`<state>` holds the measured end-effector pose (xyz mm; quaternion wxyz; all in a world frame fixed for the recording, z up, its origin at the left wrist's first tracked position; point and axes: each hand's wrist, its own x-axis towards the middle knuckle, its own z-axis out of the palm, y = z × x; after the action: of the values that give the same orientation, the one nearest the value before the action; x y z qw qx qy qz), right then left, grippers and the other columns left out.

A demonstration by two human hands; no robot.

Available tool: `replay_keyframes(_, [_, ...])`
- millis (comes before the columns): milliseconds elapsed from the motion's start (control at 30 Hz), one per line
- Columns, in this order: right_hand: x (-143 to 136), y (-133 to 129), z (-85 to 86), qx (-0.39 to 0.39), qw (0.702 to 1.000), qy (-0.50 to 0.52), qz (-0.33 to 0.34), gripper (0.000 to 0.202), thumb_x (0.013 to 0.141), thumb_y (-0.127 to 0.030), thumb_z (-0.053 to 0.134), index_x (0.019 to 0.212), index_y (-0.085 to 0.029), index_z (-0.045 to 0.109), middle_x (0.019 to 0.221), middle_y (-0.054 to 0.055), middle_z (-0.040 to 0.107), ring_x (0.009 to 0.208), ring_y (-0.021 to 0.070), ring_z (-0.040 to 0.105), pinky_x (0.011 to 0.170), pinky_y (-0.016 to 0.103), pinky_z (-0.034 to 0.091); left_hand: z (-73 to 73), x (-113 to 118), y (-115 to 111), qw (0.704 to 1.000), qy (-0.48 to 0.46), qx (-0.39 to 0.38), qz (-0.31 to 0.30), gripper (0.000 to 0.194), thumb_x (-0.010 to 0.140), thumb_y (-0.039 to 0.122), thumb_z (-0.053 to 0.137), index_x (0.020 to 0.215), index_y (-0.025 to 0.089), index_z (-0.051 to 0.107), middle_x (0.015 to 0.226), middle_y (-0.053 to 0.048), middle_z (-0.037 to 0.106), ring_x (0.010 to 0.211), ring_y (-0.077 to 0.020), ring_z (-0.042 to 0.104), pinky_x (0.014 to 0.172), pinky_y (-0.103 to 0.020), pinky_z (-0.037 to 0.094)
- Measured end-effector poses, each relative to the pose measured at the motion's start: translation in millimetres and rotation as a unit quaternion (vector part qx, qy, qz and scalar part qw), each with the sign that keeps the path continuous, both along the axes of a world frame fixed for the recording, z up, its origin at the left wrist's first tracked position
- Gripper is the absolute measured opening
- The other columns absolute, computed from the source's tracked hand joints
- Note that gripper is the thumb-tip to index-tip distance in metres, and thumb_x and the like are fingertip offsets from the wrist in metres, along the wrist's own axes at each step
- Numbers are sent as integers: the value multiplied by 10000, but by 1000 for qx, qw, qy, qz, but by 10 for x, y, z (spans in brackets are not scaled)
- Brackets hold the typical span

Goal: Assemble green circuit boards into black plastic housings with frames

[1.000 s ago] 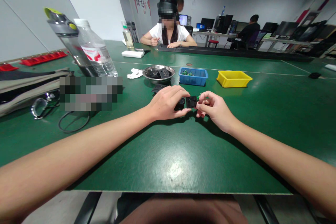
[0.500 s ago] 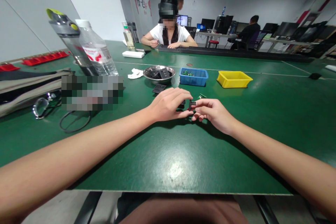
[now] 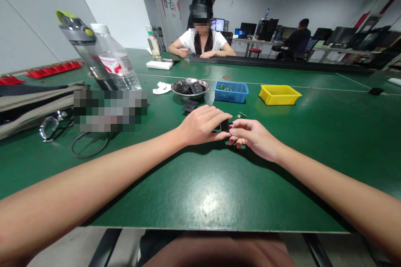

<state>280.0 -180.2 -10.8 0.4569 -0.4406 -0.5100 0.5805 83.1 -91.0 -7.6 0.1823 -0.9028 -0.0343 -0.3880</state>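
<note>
My left hand (image 3: 205,123) curves round a small black plastic piece (image 3: 224,125), with the thumb below and the fingers above. My right hand (image 3: 247,131) meets it from the right, thumb and forefinger pinched at the piece's right side, where a short dark stub shows. Fingers hide much of the piece. Just beyond the right fingers lies a small green circuit board (image 3: 241,115) on the table. Another black plastic part (image 3: 189,106) rests behind my left hand, in front of a metal bowl (image 3: 190,96) that holds more black parts.
A blue bin (image 3: 231,96) contains green circuit boards; a yellow bin (image 3: 278,96) stands to its right. At left are a water bottle (image 3: 117,64), a grey drinking bottle (image 3: 83,50), a bag (image 3: 37,104) and a cable loop (image 3: 90,152). Across the green table (image 3: 194,192) sits a person.
The black piece has turned in my fingers, so a broader flat face now shows where a narrow edge with a stem showed before. Both hands stay almost in place.
</note>
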Motion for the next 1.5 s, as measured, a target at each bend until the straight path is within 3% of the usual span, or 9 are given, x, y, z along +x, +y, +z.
replay_keyframes(133, [-16, -11, -21, 37, 997, -48, -37, 324, 697, -415, 853, 843, -176, 688, 715, -1, 681, 609, 115, 617, 527, 226, 441, -9, -4, 21, 1000, 4, 20, 13, 349, 1003, 434, 580, 1180, 135, 613, 958, -94, 760, 797, -185, 707, 697, -315, 519])
replay_keyframes(467, [-35, -23, 41, 30, 992, -70, -96, 329, 668, -440, 856, 791, -149, 764, 602, 7, 649, 576, 121, 573, 522, 247, 429, -7, -7, 29, 998, 19, 36, 52, 395, 1001, 441, 574, 1246, 133, 607, 940, -93, 744, 783, -189, 677, 683, -321, 502])
replay_keyframes(867, [-20, -25, 34, 36, 993, -87, -65, 272, 691, -413, 825, 675, -163, 720, 551, -8, 632, 505, 103, 528, 504, 246, 412, 1, 9, 0, 995, 47, 64, 57, 427, 1015, 484, 542, 1251, 137, 616, 929, -80, 729, 772, -186, 660, 670, -323, 476])
replay_keyframes(1100, [-15, -11, 50, 49, 989, -125, -68, 252, 733, -374, 767, 612, -174, 674, 526, -10, 611, 488, 101, 518, 488, 239, 410, -15, -1, 19, 994, 68, 33, 73, 461, 1017, 515, 521, 1294, 156, 607, 978, -98, 727, 829, -199, 666, 718, -331, 491])
replay_keyframes(1500, [32, 56, 40, 45, 981, -127, -138, 242, 730, -393, 751, 673, -164, 701, 519, -7, 600, 472, 104, 502, 464, 242, 395, -42, -36, 70, 994, 32, -40, 100, 398, 976, 463, 601, 1184, 128, 651, 998, -104, 722, 869, -214, 677, 753, -333, 510])
